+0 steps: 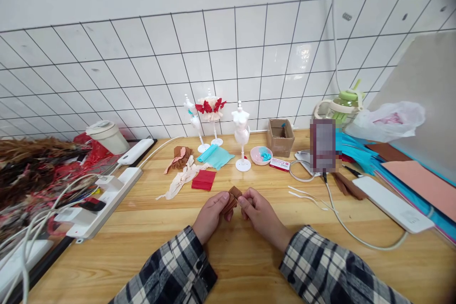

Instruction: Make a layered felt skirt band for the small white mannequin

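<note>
In front of me a small folded piece of brown crepe paper [233,196] is held above the wooden table. My left hand [213,211] is closed on its left side, thumb on top. The thumb and finger of my right hand [259,210] pinch its right edge. Just beyond lie a folded red piece [203,180], crumpled cream strips [181,179], a turquoise piece [218,156] and a brown-and-peach bundle [181,157]. A bare white mannequin [241,133] stands upright past my hands. Behind it on the left, another mannequin [210,110] wears cream and red ruffles.
A pink bowl [257,156] with turquoise scraps, a small red-and-white box [280,165] and a cardboard box [281,138] stand beyond my right hand. A phone [323,145] with cable is farther right. A power strip [110,199] runs along the left; white strips [306,197] lie right.
</note>
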`<action>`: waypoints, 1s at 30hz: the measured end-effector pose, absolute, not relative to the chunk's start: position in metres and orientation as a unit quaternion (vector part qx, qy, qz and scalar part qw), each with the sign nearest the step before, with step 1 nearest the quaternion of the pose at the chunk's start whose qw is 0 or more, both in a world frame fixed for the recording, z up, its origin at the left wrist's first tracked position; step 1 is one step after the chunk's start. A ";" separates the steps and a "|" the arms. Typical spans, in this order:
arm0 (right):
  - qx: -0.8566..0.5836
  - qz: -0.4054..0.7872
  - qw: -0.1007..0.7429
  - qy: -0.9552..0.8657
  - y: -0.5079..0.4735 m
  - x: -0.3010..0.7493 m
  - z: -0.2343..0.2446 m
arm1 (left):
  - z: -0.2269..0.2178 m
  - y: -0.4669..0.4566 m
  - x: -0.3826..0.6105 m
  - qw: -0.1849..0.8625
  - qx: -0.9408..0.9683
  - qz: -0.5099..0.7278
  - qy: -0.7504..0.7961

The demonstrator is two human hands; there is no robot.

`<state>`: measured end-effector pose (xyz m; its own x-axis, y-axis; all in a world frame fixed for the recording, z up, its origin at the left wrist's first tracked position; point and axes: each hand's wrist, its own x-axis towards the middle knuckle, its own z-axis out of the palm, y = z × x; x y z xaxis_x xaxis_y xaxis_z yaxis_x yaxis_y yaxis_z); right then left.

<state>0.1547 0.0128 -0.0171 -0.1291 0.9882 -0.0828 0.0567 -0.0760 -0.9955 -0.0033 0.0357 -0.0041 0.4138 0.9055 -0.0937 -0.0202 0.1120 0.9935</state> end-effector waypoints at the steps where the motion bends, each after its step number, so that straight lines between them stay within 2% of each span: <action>1: -0.499 0.543 0.429 -0.522 0.013 0.155 -0.018 | -0.004 0.036 -0.003 0.635 0.553 0.369 0.394; 18: -0.517 0.553 0.408 -0.511 0.012 0.155 -0.017 | -0.007 0.034 -0.002 0.553 0.619 0.361 0.425; 30: -0.472 0.594 0.421 -0.496 0.012 0.154 -0.020 | -0.011 0.034 -0.002 0.579 0.641 0.316 0.392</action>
<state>0.1542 0.0117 -0.0203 -0.1988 0.9695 -0.1435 -0.0319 -0.1528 -0.9877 -0.0023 0.0339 -0.0114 0.4926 0.8689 -0.0489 0.1368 -0.0218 0.9904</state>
